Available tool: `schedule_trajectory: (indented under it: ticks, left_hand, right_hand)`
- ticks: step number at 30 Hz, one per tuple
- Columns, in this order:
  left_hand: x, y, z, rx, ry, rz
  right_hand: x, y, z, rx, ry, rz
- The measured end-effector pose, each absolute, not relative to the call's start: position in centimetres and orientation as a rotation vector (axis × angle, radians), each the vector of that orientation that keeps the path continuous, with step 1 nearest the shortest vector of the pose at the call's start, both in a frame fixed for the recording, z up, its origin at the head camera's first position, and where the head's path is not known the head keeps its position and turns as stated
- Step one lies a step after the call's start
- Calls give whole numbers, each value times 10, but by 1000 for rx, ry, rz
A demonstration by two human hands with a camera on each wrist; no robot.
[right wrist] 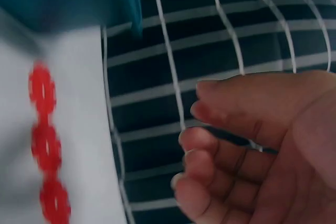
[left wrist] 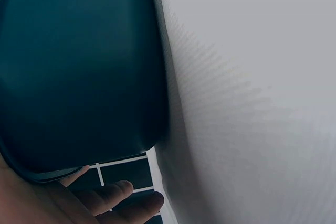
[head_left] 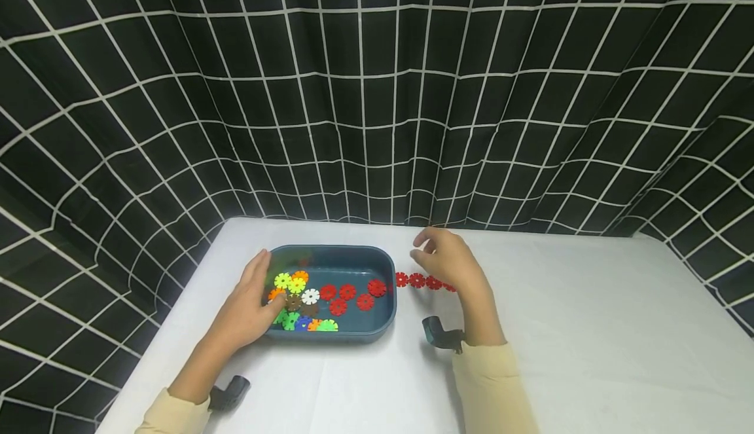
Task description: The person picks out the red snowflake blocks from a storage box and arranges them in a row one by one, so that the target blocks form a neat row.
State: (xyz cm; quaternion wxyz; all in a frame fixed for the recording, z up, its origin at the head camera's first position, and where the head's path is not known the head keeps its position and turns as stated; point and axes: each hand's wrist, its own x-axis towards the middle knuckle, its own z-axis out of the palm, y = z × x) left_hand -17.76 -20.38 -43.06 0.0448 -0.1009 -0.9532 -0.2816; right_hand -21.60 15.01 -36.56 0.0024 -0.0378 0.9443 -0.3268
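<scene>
A dark teal tray (head_left: 353, 265) holds flower-shaped snowflake discs. My left hand (head_left: 244, 309) grips its left end, thumb over the rim and fingers along the outside; the left wrist view shows the tray's outer wall close up. Several loose red discs (head_left: 347, 292) lie toward the tray's right side. Beyond the right rim, a row of red discs (head_left: 417, 281), apparently joined, stretches across the white cloth, partly hidden by my right hand (head_left: 452, 260). That hand hovers above the row with loosely bent fingers and nothing visible between them. The right wrist view shows the row blurred.
Yellow discs (head_left: 283, 281), a white disc (head_left: 310, 296), and brown, green, blue and orange ones cluster at the tray's left. A white cloth (head_left: 589, 323) covers the table. Black curtain with a white grid (head_left: 377, 100) stands behind and at both sides.
</scene>
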Motion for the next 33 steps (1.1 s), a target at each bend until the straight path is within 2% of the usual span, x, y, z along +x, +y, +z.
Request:
schedule_trajectory:
  ticks: [6,15,22,33]
  left_hand:
    - [-178,-204,-432,-309,-2915,-863]
    - [-179,-204,-434,-315,-2917,-873]
    - [-179,-202,-435,-313,-2915,-871]
    - [-180,-202,-433,-307,-2918,-872]
  right_hand:
    - [-209,101,-367,-516,3005,-987]
    - [-199,48,-398,-1003,2916,-648]
    - [-197,42,-415,-959,2812,-503]
    - [-200,40,-416,-809,2908,-402]
